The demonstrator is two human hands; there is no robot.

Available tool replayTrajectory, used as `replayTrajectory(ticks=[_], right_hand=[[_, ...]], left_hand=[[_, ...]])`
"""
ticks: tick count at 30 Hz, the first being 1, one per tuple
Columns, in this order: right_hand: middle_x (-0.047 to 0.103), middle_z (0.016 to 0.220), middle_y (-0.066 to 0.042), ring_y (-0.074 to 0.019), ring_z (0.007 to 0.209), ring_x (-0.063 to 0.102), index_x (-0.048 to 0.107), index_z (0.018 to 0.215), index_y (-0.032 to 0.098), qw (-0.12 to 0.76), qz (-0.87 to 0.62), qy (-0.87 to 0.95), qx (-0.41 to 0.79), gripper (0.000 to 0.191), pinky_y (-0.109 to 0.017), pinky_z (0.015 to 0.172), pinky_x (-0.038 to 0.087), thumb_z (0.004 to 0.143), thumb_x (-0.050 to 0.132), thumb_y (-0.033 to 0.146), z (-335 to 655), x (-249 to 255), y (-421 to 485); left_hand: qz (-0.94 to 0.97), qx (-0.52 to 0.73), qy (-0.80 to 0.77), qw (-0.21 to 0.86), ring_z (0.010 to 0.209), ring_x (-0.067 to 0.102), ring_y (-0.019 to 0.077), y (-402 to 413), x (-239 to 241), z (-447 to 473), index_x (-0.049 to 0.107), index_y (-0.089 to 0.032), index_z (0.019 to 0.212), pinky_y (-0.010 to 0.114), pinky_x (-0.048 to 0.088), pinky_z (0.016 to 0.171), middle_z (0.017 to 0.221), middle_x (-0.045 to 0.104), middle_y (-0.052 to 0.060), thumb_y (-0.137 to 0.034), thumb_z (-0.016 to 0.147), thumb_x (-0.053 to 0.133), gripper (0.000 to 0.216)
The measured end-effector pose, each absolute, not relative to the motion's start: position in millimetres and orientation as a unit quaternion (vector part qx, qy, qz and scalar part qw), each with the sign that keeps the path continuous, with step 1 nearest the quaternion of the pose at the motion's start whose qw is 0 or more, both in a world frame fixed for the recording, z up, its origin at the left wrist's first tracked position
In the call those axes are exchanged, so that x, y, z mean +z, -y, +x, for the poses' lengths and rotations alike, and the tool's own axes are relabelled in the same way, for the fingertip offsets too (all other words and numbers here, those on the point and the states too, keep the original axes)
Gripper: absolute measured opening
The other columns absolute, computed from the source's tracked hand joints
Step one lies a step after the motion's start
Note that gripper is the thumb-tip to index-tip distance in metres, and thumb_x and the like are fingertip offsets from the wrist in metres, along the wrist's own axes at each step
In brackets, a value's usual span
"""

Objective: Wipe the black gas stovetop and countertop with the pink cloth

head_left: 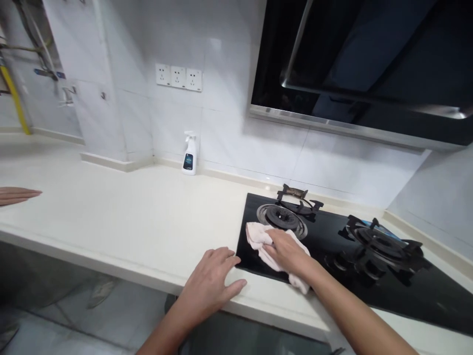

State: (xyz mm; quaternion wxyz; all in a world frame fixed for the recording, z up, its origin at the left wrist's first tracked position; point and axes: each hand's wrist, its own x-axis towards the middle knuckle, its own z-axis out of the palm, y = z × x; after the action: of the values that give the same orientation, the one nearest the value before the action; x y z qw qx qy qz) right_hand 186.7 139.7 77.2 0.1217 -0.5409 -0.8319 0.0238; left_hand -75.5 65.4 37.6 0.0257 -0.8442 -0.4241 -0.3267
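My right hand (288, 250) presses a pale pink cloth (260, 234) onto the black glass gas stove (318, 246), just in front of the left burner (281, 218). The cloth is bunched under the fingers, and one end hangs toward the stove's front edge. My left hand (214, 276) lies on the cream countertop (155, 217) by the stove's front left corner, its fingers spread and holding nothing. A pan support (295, 199) has been set off the left burner, behind it. The right burner carries its own pan support (382, 241).
A white spray bottle (189, 155) stands against the tiled wall below the sockets (179, 77). Overhead on the right hangs a black range hood (354, 64). Another person's hand (18, 195) rests on the counter at the far left. A blue flat item (382, 229) lies behind the right burner.
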Motion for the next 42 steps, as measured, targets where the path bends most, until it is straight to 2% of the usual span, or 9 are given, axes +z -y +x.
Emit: replayTrajectory(ticks=[11, 16, 18, 20, 25, 30, 33, 37, 42], right_hand=[[0.065, 0.121, -0.019, -0.0289, 0.111, 0.060, 0.057, 0.124, 0.011, 0.135, -0.624, 0.769, 0.034, 0.031, -0.033, 0.090, 0.041, 0.102, 0.050, 0.031, 114, 76, -275], [0.062, 0.125, -0.017, -0.0290, 0.115, 0.059, 0.040, 0.143, 0.017, 0.170, -0.656, 0.734, 0.049, 0.044, -0.034, 0.090, 0.042, 0.102, 0.047, 0.032, 110, 78, -318], [0.061, 0.126, -0.018, -0.0296, 0.115, 0.059, 0.043, 0.141, 0.018, 0.172, -0.656, 0.732, 0.055, 0.041, -0.036, 0.091, 0.042, 0.102, 0.046, 0.031, 107, 80, -325], [0.061, 0.124, -0.018, -0.0298, 0.114, 0.059, 0.050, 0.135, 0.017, 0.171, -0.642, 0.744, 0.063, 0.037, -0.038, 0.092, 0.042, 0.102, 0.047, 0.032, 106, 81, -321], [0.063, 0.120, -0.011, -0.0259, 0.110, 0.057, 0.061, 0.117, 0.019, 0.185, -0.545, 0.813, 0.091, 0.028, -0.036, 0.096, 0.043, 0.094, 0.059, 0.034, 123, 76, -264], [0.063, 0.115, -0.007, -0.0227, 0.108, 0.056, 0.061, 0.111, 0.021, 0.254, -0.471, 0.838, 0.111, 0.028, -0.034, 0.096, 0.044, 0.083, 0.054, 0.020, 195, 58, -179], [0.064, 0.111, -0.005, -0.0224, 0.102, 0.059, 0.061, 0.112, 0.023, 0.349, -0.505, 0.781, 0.114, 0.036, -0.035, 0.093, 0.047, 0.078, 0.050, 0.022, 244, 48, -145], [0.067, 0.102, -0.005, -0.0231, 0.092, 0.065, 0.054, 0.120, 0.023, 0.468, -0.650, 0.584, 0.133, 0.037, -0.034, 0.082, 0.055, 0.086, 0.049, 0.039, 288, 42, -138], [0.064, 0.125, -0.016, -0.0253, 0.107, 0.067, 0.034, 0.146, 0.020, 0.476, -0.724, 0.486, 0.115, 0.052, -0.034, 0.083, 0.059, 0.099, 0.033, 0.041, 308, 61, -177]], left_hand=[[-0.862, -0.313, 0.398, -0.007, 0.127, 0.056, 0.0334, -66, 38, -81, 0.063, -0.022, 0.126, 0.050, 0.051, 0.101, 0.137, 0.061, 0.014, -0.024, 0.084, 0.078, 0.045], [-0.873, -0.251, 0.417, -0.027, 0.110, 0.065, 0.0307, -90, 58, -70, 0.067, -0.021, 0.120, 0.048, 0.053, 0.093, 0.123, 0.068, 0.012, -0.026, 0.087, 0.074, 0.034], [-0.871, -0.205, 0.444, -0.040, 0.100, 0.068, 0.0286, -107, 72, -63, 0.068, -0.021, 0.120, 0.048, 0.054, 0.091, 0.111, 0.071, 0.009, -0.030, 0.091, 0.070, 0.030], [-0.867, -0.168, 0.468, -0.042, 0.101, 0.069, 0.0291, -126, 87, -56, 0.067, -0.019, 0.124, 0.048, 0.053, 0.093, 0.116, 0.070, 0.011, -0.034, 0.094, 0.067, 0.033], [-0.864, -0.141, 0.478, -0.071, 0.143, 0.045, 0.0399, -156, 113, -49, 0.043, -0.021, 0.154, 0.055, 0.041, 0.113, 0.163, 0.035, 0.020, -0.052, 0.091, 0.069, 0.075], [-0.870, -0.080, 0.460, -0.161, 0.157, 0.018, 0.0381, -162, 118, -38, 0.021, -0.019, 0.165, 0.054, 0.026, 0.124, 0.170, 0.016, 0.022, -0.061, 0.089, 0.067, 0.098], [-0.874, -0.030, 0.452, -0.179, 0.158, 0.011, 0.0397, -161, 113, -25, 0.025, -0.019, 0.164, 0.059, 0.018, 0.125, 0.171, 0.014, 0.022, -0.067, 0.088, 0.065, 0.098], [-0.893, 0.004, 0.417, -0.171, 0.158, 0.008, 0.0415, -165, 99, -12, 0.038, -0.020, 0.159, 0.064, 0.013, 0.124, 0.170, 0.018, 0.021, -0.075, 0.086, 0.062, 0.095], [-0.908, -0.076, 0.391, -0.130, 0.155, 0.022, 0.0442, -169, 72, -12, 0.045, -0.020, 0.154, 0.068, 0.023, 0.118, 0.166, 0.029, 0.024, -0.074, 0.085, 0.063, 0.089]])
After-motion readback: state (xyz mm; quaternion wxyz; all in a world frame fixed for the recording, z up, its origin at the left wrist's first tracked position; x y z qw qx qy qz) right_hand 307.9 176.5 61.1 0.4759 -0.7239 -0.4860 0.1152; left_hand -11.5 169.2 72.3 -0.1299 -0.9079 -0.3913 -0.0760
